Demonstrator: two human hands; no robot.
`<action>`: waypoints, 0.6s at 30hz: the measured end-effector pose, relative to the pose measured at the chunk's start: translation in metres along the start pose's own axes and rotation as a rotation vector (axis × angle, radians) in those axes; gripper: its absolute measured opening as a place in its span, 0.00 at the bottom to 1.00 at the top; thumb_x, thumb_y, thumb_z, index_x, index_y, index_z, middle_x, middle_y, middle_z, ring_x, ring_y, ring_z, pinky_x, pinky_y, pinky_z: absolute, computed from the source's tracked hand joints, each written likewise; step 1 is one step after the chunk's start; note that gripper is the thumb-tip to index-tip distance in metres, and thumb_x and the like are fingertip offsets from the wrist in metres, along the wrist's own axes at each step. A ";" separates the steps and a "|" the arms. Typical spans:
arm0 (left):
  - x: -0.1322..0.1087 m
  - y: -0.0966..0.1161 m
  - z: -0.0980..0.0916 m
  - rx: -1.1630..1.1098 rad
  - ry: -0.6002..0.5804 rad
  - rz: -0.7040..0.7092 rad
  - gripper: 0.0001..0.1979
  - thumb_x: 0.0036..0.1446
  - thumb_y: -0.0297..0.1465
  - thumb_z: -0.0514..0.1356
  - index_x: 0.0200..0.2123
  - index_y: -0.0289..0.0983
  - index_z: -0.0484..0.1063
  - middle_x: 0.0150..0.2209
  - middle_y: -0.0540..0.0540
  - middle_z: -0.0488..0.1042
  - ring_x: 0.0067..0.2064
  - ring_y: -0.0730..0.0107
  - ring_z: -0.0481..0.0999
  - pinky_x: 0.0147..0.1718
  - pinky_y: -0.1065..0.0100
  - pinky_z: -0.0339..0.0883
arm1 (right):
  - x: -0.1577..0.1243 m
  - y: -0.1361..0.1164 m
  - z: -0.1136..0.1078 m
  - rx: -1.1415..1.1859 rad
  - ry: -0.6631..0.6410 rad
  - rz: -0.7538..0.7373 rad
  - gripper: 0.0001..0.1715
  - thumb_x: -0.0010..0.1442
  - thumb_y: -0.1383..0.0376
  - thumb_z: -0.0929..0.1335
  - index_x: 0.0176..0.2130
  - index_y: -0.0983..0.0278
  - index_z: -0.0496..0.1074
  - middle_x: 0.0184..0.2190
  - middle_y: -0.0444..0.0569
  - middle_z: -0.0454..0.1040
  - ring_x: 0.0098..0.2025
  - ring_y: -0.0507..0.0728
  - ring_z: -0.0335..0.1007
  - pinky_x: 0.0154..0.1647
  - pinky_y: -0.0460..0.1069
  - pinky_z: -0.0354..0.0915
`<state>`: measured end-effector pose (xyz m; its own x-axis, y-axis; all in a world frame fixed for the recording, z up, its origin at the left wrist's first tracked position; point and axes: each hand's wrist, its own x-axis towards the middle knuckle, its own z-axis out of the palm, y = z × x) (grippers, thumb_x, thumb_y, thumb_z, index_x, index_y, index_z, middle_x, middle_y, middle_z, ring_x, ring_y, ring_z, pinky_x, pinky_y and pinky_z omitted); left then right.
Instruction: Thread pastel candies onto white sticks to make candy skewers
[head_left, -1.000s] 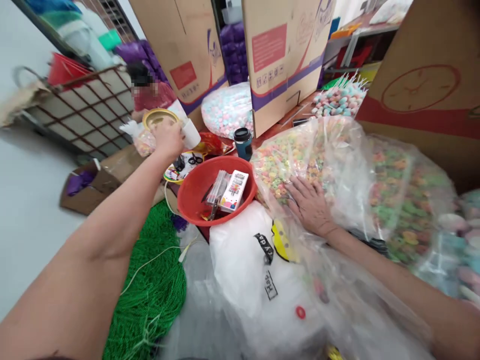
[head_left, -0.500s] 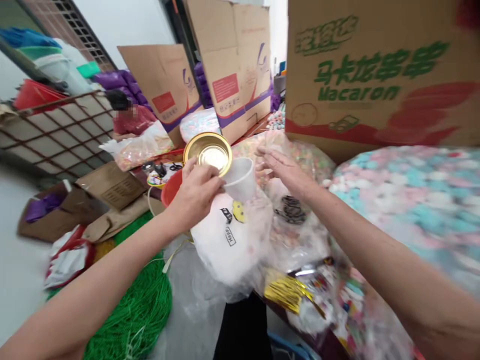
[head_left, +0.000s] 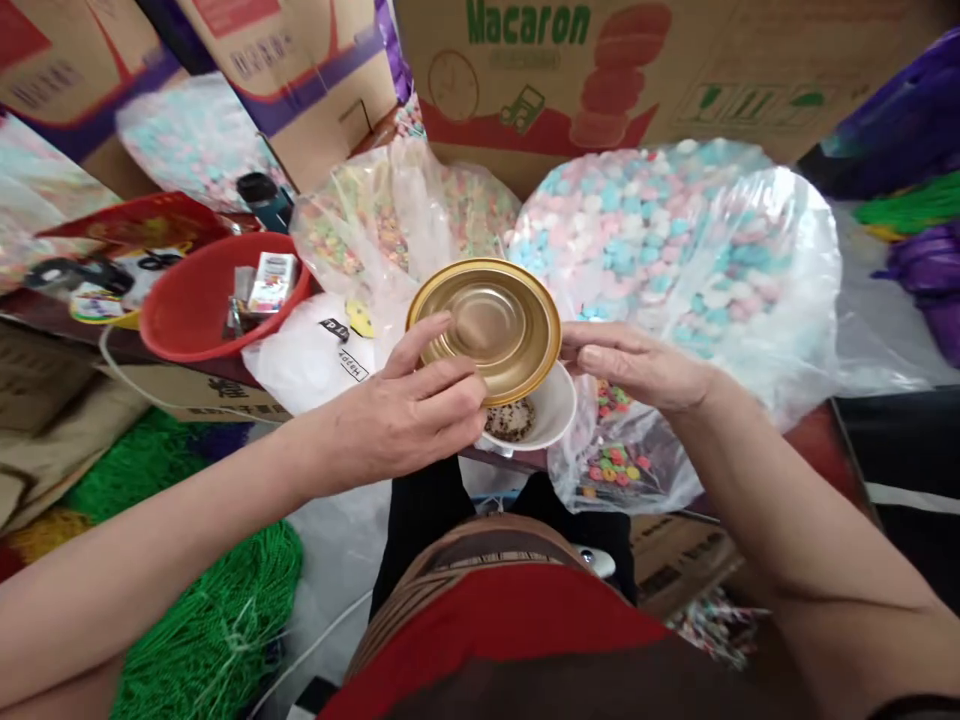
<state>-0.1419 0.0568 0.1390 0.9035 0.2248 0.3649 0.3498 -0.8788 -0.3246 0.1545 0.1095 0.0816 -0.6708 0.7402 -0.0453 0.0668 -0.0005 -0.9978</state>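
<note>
My left hand (head_left: 427,410) has its fingers closed round a shallow gold metal bowl (head_left: 517,370), thumb side over the rim. Partly under that bowl is a white bowl (head_left: 566,410), with something pale and dark-speckled in its bottom. My right hand (head_left: 637,362) is stretched out at the right rim of the gold bowl, fingers straight and close together; whether it touches the rim I cannot tell. Below it lies a clear bag with colourful ring-shaped pieces (head_left: 619,465). A white printed bag (head_left: 296,350) lies left of the bowls.
A red basin (head_left: 187,310) with small packets stands at the left. Behind are a clear bag of multicoloured bits (head_left: 360,220), a large bag of pastel pieces (head_left: 667,230) and a Macaron carton (head_left: 525,100). Green netting-like strands (head_left: 217,620) lie on the floor.
The view has swung down and right. The gold bowl, in my left hand, now sits in front of the white bowl, covering part of it. My right hand has come close to the gold rim.
</note>
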 end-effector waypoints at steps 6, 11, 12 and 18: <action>0.013 0.025 0.024 -0.011 0.007 0.021 0.09 0.69 0.25 0.55 0.38 0.40 0.74 0.39 0.52 0.76 0.50 0.71 0.78 0.73 0.48 0.59 | -0.057 0.032 0.054 0.490 0.090 0.148 0.37 0.58 0.40 0.72 0.57 0.60 0.75 0.51 0.54 0.81 0.49 0.64 0.80 0.37 0.56 0.81; 0.023 0.037 0.032 -0.062 0.086 0.028 0.09 0.66 0.24 0.58 0.45 0.37 0.76 0.42 0.46 0.78 0.51 0.66 0.78 0.75 0.47 0.52 | -0.074 0.047 0.099 0.879 0.382 0.070 0.22 0.63 0.53 0.71 0.52 0.60 0.75 0.48 0.52 0.83 0.45 0.62 0.82 0.39 0.55 0.81; 0.025 0.036 0.033 -0.069 0.109 -0.004 0.12 0.66 0.23 0.57 0.49 0.37 0.76 0.42 0.45 0.78 0.52 0.65 0.78 0.75 0.48 0.53 | -0.077 0.048 0.101 0.918 0.397 0.048 0.21 0.62 0.54 0.70 0.52 0.60 0.75 0.47 0.52 0.83 0.45 0.62 0.82 0.39 0.55 0.81; 0.025 0.026 0.061 -0.114 0.393 -0.244 0.22 0.60 0.16 0.58 0.53 0.43 0.75 0.39 0.47 0.76 0.46 0.65 0.79 0.69 0.47 0.63 | -0.132 0.048 0.074 0.836 0.757 -0.106 0.21 0.64 0.55 0.67 0.53 0.60 0.75 0.54 0.53 0.81 0.50 0.63 0.81 0.47 0.59 0.80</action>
<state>-0.0947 0.0651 0.0868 0.6289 0.2733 0.7279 0.4906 -0.8657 -0.0989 0.1920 -0.0377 0.0363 -0.0053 0.9796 -0.2009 -0.6691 -0.1528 -0.7273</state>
